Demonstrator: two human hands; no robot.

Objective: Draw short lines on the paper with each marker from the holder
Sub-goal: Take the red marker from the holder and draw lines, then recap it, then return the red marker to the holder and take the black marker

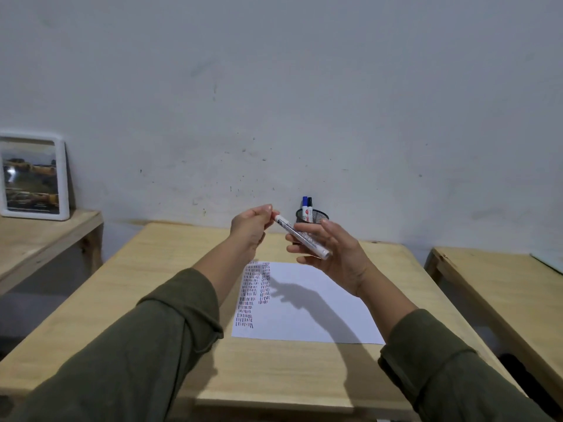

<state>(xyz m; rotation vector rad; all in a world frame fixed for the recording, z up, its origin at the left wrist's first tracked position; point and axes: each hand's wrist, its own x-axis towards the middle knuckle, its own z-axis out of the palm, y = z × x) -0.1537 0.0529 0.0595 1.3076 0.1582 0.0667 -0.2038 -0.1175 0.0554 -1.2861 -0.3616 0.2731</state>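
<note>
Right now both hands hover above the far half of the pale wooden table [304, 376], sharing one white cylindrical marker with black print [301, 237]. Its long axis runs on a slant: one end points up towards the far left corner of the table, the other drops towards the near right. The left hand [249, 228] pinches the upper end between thumb and fingertips, the remaining fingers curled in. The right hand [332, 254] is mostly spread, fingers loosely extended, the barrel lying across them with the lower end against the palm; how firmly it grips I cannot tell. The cap seems to sit at the left hand's end, so pulling the two hands apart along that slanted axis would probably free it. Below the hands, the white sheet of paper [320, 315] lies at the middle of the table, short dark and reddish strokes filling its left edge. The black wire-mesh holder [320, 215] stands at the far edge, just beyond the right hand, with a blue-capped marker [304, 205] and a black-capped marker [310, 205] upright inside
</note>
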